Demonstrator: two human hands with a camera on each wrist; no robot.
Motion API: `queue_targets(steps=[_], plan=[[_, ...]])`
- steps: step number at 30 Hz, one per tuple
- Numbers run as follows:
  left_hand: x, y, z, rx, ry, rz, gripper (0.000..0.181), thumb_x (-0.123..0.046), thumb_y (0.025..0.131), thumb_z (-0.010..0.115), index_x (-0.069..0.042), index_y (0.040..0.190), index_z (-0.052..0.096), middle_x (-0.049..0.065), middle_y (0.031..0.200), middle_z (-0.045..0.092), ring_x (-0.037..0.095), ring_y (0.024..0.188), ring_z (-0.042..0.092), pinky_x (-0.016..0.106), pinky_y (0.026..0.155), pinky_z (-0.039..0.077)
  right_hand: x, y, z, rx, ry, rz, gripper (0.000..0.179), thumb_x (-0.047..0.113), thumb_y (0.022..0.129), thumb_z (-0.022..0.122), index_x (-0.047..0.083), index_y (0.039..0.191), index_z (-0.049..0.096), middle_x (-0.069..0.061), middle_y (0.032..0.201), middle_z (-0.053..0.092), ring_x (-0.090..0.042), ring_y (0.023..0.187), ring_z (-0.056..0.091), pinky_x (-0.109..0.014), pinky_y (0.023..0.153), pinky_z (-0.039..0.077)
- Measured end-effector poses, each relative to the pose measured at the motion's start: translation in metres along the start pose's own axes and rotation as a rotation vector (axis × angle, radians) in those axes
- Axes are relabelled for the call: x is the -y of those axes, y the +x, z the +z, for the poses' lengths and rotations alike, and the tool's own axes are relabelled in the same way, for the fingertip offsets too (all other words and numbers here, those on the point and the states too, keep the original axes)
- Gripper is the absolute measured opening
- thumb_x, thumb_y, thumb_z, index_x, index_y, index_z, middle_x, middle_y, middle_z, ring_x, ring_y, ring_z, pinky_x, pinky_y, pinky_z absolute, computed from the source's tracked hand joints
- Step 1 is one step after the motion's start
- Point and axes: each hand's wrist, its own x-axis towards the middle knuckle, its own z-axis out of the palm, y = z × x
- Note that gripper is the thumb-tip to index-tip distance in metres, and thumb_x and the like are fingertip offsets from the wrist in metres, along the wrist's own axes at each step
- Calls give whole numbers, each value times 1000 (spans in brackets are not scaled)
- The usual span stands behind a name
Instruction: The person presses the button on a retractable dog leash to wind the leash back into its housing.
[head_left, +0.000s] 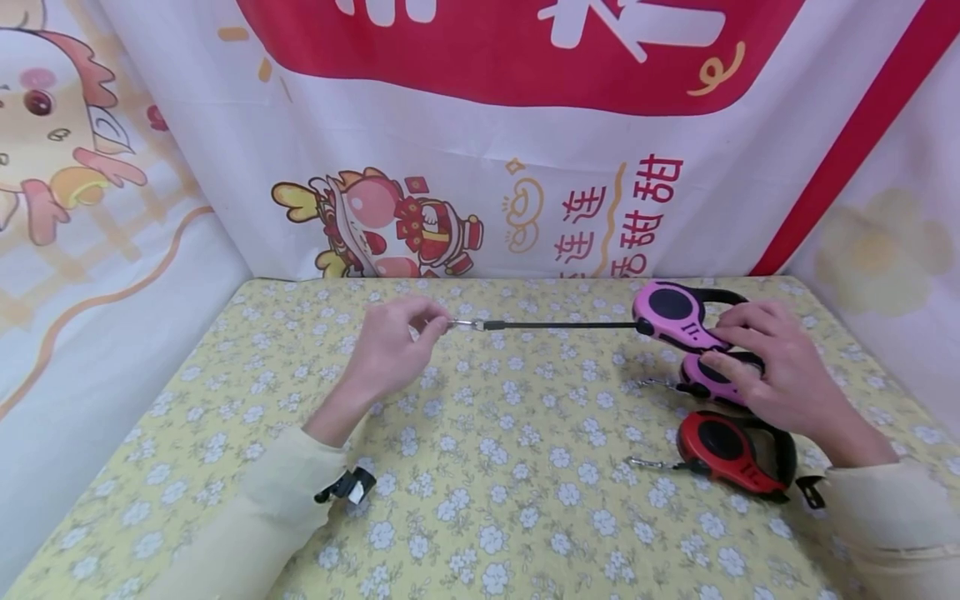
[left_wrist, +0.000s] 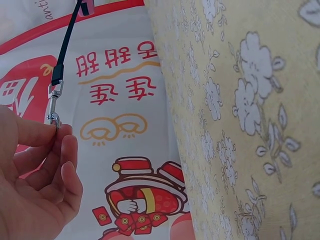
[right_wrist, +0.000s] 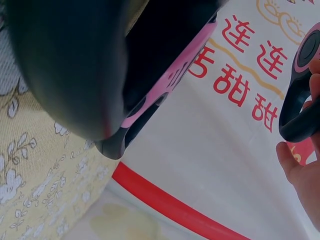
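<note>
Two bare hands stretch a retractable dog leash across the middle of the head view. My left hand (head_left: 393, 346) pinches its silver clip (head_left: 463, 322) between thumb and fingertips, plainly seen in the left wrist view (left_wrist: 53, 102). From the clip a flat black strap (head_left: 570, 325) runs straight and taut to the pink casing (head_left: 670, 307). My right hand (head_left: 780, 375) grips the casing's black handle, also in the right wrist view (right_wrist: 295, 112). Below lies a second pink leash (head_left: 705, 377), partly covered by the right hand. Nearer me rests a red leash (head_left: 723, 446), its clip pointing left.
A yellow cloth (head_left: 487, 483) with white flowers covers the table. Behind it hangs a white and red printed curtain (head_left: 480, 125), with more printed cloth at both sides. Black wrist straps (head_left: 348, 485) sit at the sleeves.
</note>
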Motion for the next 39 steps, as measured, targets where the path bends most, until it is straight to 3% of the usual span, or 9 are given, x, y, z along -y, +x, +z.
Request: queue_targets(steps=[8, 15, 25, 30, 32, 36, 39], plan=[[-1, -1, 3, 9, -11, 1, 14, -17, 105, 65, -13, 112, 77, 4, 103, 78, 20, 91, 68, 34, 75, 55, 2, 0, 2, 10, 7, -11, 46, 40, 100, 74, -7, 99, 76, -22, 108, 68, -35, 108, 51, -12, 103, 27], [-2, -3, 5, 13, -24, 11, 14, -16, 105, 65, -12, 111, 77, 4, 103, 78, 20, 91, 68, 34, 73, 56, 3, 1, 3, 22, 4, -27, 28, 20, 90, 81, -6, 98, 76, -21, 106, 69, -35, 107, 50, -12, 104, 27], [-4, -3, 6, 7, -16, 35, 13, -16, 105, 65, -12, 108, 77, 4, 102, 78, 20, 91, 67, 34, 73, 55, 4, 0, 1, 16, 18, -25, 33, 25, 94, 79, -8, 98, 75, -23, 107, 69, -35, 108, 50, -10, 106, 26], [-7, -1, 9, 18, -23, 39, 12, -16, 105, 66, -12, 109, 77, 4, 103, 77, 20, 93, 68, 34, 75, 55, 6, -3, -3, 0, 33, -30, 51, 42, 101, 71, -9, 97, 74, -25, 107, 68, -34, 108, 50, -8, 108, 26], [-8, -1, 9, 18, -20, 35, 13, -17, 105, 65, -12, 110, 77, 3, 103, 77, 20, 93, 68, 34, 74, 56, 7, -3, -4, 4, 29, -27, 51, 42, 101, 71, -8, 98, 75, -24, 107, 68, -34, 109, 50, -9, 107, 26], [-8, -3, 7, 7, -14, 23, 12, -16, 105, 66, -13, 110, 77, 3, 102, 77, 19, 91, 67, 33, 71, 56, 12, 2, -3, 38, -11, -12, 26, 19, 91, 80, -5, 100, 76, -20, 109, 69, -34, 110, 51, -14, 103, 29], [-8, -4, 6, 6, -15, 21, 13, -16, 105, 66, -13, 110, 77, 3, 101, 77, 19, 89, 67, 32, 70, 55, 15, 4, -2, 55, -35, -1, 25, 5, 78, 83, -3, 101, 77, -18, 110, 69, -32, 110, 51, -21, 99, 33]])
